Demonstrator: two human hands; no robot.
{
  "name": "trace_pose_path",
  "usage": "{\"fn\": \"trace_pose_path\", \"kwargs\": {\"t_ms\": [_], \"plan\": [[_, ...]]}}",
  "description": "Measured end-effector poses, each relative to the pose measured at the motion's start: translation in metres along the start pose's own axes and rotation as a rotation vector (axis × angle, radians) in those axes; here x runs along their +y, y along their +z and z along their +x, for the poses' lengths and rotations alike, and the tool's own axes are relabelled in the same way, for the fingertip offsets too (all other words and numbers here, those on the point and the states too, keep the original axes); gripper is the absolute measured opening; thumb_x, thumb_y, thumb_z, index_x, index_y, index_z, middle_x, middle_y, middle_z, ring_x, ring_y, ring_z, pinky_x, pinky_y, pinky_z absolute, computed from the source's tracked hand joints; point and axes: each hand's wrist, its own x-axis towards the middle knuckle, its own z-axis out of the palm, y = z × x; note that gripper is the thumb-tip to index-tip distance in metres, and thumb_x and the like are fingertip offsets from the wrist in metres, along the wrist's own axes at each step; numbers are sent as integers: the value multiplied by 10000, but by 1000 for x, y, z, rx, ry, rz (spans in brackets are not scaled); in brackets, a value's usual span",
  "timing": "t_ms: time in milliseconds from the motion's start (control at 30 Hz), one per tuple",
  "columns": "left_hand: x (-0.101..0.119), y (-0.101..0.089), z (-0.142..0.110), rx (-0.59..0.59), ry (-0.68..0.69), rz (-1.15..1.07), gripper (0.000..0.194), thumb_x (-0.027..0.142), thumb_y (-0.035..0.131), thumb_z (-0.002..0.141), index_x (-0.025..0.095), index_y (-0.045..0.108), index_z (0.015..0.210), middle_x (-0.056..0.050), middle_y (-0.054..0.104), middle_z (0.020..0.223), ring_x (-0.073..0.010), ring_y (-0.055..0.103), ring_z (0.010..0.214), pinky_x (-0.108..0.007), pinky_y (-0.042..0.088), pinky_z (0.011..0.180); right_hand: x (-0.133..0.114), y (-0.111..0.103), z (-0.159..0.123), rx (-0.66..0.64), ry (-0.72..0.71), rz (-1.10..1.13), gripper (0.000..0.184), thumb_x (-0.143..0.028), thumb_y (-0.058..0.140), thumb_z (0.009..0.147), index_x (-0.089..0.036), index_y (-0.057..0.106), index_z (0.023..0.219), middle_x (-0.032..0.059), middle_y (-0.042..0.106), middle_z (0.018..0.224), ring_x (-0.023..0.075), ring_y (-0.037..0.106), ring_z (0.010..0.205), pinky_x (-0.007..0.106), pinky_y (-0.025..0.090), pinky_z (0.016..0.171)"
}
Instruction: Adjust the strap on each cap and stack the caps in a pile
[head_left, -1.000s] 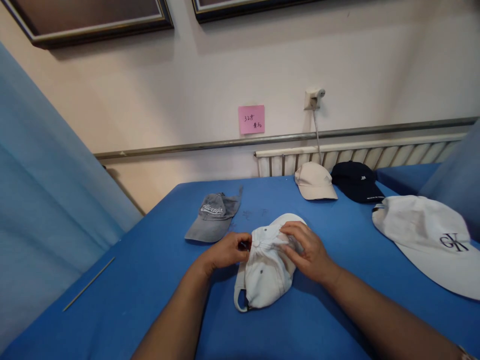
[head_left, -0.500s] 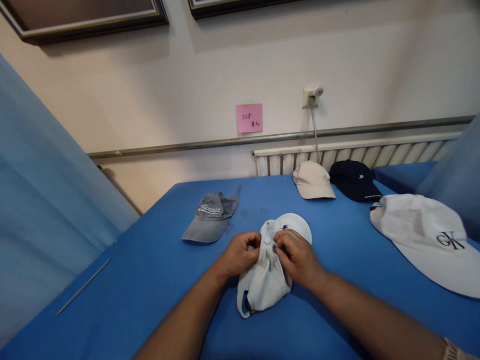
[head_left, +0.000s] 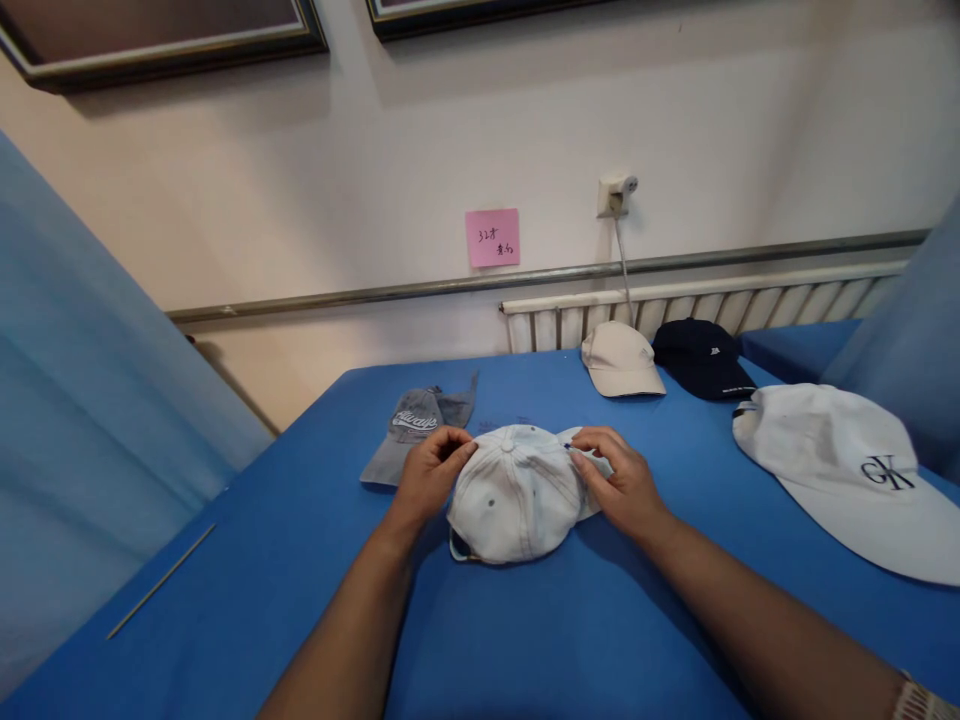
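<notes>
A pale, whitish-blue baseball cap [head_left: 517, 495] sits on the blue table, its rounded crown towards me and its brim pointing right. My left hand [head_left: 433, 475] pinches the crown's upper left edge between thumb and fingers. At the other side, my right hand [head_left: 621, 482] has thumb and fingertips closed on the front of the cap near the brim, which it partly covers. The back strap with its opening shows at the lower left of the crown. Just behind my left hand lies a grey cap [head_left: 415, 425] with white lettering, partly covered by that hand.
A beige cap [head_left: 621, 358] and a navy cap [head_left: 701, 355] stand at the table's back edge, near a radiator [head_left: 540, 330]. To the right rests a large white cap [head_left: 832, 450]. A thin stick [head_left: 161, 582] lies at left, beside a blue curtain [head_left: 97, 400].
The pale cap's crown, bunched and creased between my hands before, is now spread out and rounded. My hands have moved apart to its two sides.
</notes>
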Motion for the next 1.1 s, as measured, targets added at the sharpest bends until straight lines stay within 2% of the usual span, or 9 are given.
{"fn": "trace_pose_path", "kwargs": {"t_ms": [167, 300, 467, 667, 767, 833, 967, 1033, 1100], "plan": [[-10, 3, 3, 51, 12, 116, 216, 391, 663, 757, 175, 647, 773, -13, 641, 739, -158, 572, 680, -249, 437, 605, 21, 6, -2, -216, 59, -6, 299, -294, 596, 866, -239, 589, 1161, 83, 622, 1195, 244, 560, 1146, 436, 455, 979], [-13, 8, 2, 26, -11, 107, 232, 403, 654, 765, 172, 641, 779, -9, 636, 731, -154, 569, 665, -247, 436, 597, 25, 8, -2, -266, 82, -128, 372, -263, 621, 827, -238, 569, 1194, 72, 615, 1219, 252, 535, 1165, 444, 420, 1017], [-16, 11, 1, 4, -11, 108, 229, 400, 659, 764, 172, 640, 789, -10, 637, 731, -154, 570, 668, -249, 440, 600, 21, 10, 2, -313, 126, -340, 296, -216, 617, 814, -219, 631, 1109, 75, 630, 1122, 252, 543, 1088, 406, 445, 956], [-19, 11, 2, -13, 3, 127, 223, 398, 659, 767, 177, 639, 782, -7, 637, 724, -152, 570, 665, -248, 438, 600, 8, 14, 14, -410, 56, -555, 154, -169, 540, 867, -194, 680, 926, 94, 636, 956, 244, 566, 951, 375, 446, 884], [-20, 10, 4, 10, -3, 120, 222, 397, 657, 763, 176, 633, 769, -4, 627, 715, -149, 560, 657, -244, 430, 591, 9, 10, 15, -379, 4, -532, 175, -170, 497, 896, -195, 670, 879, 92, 641, 937, 238, 570, 909, 370, 447, 846], [-20, 8, 5, 40, -16, 98, 215, 390, 657, 755, 177, 628, 763, 0, 620, 712, -145, 554, 651, -241, 425, 587, 12, 3, 13, -274, 8, -419, 174, -199, 488, 911, -200, 652, 854, 83, 640, 928, 223, 576, 882, 347, 456, 803], [-19, 8, 6, 56, -49, 42, 198, 370, 647, 744, 174, 623, 754, 3, 609, 709, -142, 545, 650, -239, 422, 589, 16, -9, 8, -41, 107, -124, 202, -269, 483, 927, -213, 600, 772, 40, 619, 838, 179, 588, 787, 302, 463, 733], [-19, 9, 6, 54, -56, 44, 187, 359, 637, 748, 172, 623, 750, 3, 607, 708, -141, 541, 651, -239, 420, 593, 14, -10, 6, -36, 134, -59, 231, -279, 474, 929, -216, 577, 732, 29, 611, 801, 172, 586, 752, 298, 461, 712], [-19, 9, 6, 49, -55, 50, 180, 353, 629, 754, 173, 623, 751, 4, 605, 708, -139, 536, 651, -240, 420, 597, 10, -7, 5, -102, 117, -32, 211, -277, 468, 930, -216, 583, 764, 35, 622, 833, 174, 592, 773, 305, 465, 729]]}}
